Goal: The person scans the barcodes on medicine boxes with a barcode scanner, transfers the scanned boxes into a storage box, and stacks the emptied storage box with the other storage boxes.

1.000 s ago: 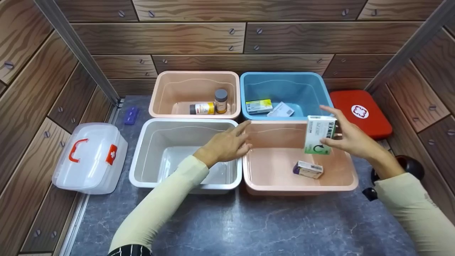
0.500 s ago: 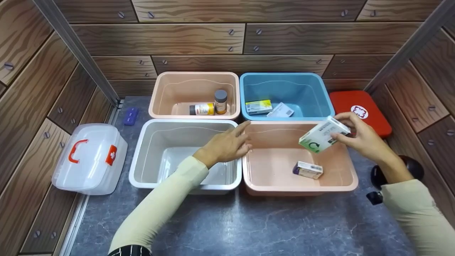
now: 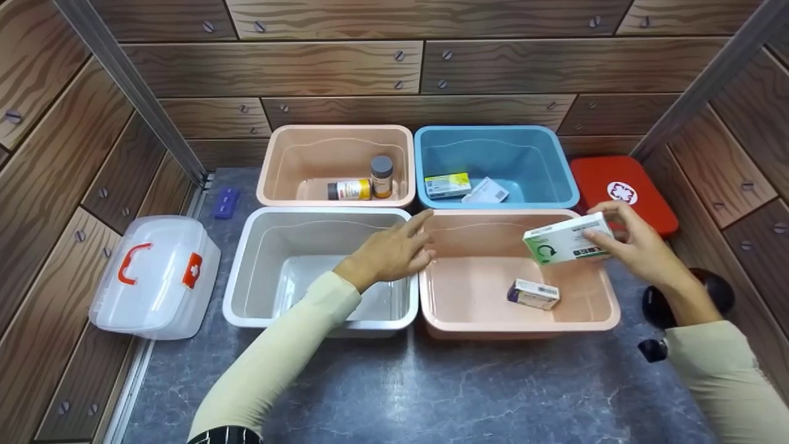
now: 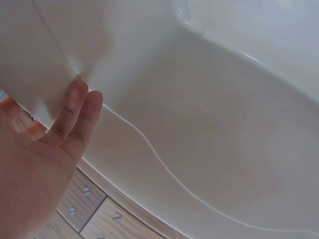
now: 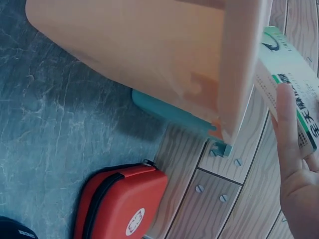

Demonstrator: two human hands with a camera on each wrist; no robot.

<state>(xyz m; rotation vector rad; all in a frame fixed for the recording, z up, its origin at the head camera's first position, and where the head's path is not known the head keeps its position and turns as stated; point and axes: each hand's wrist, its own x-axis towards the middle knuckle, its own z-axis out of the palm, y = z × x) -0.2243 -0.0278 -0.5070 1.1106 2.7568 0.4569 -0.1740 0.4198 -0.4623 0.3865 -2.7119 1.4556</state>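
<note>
My right hand [image 3: 638,246] pinches a white and green medicine box [image 3: 566,239] above the right side of the front peach bin [image 3: 521,327]. In the right wrist view the same box [image 5: 289,79] shows beyond the bin's edge, gripped by the fingers. A smaller white and purple box [image 3: 534,294] lies on that bin's floor. My left hand [image 3: 391,253] rests at the right rim of the grey-white bin [image 3: 320,322], fingers loosely extended and holding nothing. The left wrist view has two fingertips [image 4: 77,92] against or close to the bin's inner wall; contact is unclear.
Two bottles [image 3: 381,176] are in the rear peach bin [image 3: 336,129]; two small boxes [image 3: 447,185] lie in the blue bin [image 3: 493,131]. A red first-aid case [image 3: 641,213], a clear medical box [image 3: 151,277], a purple pill case [image 3: 226,203] and a black object [image 3: 712,293] stand around.
My right hand has moved slightly right and turned the medicine box from upright to nearly lengthwise. The left hand stays in place.
</note>
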